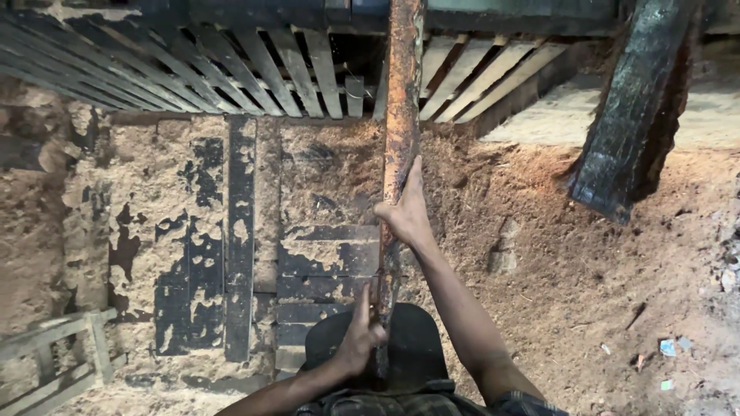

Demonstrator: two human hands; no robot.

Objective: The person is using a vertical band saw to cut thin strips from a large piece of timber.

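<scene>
- Nearest, left hand point(359, 337) closed around lower end of rusty rod point(401, 115), above dark round object point(408, 339).
- Farther up, right hand point(405, 212) gripped same rod.
- Rod upright, centre, over sawdust-covered floor point(555, 262); slatted pallets point(231, 69) far behind.

The sawdust-covered dirt floor point(555, 270) carries flat black wooden planks point(240, 231) left of the slanted dark timber beam point(628, 115), with small paper scraps point(667, 347) below that beam.
</scene>
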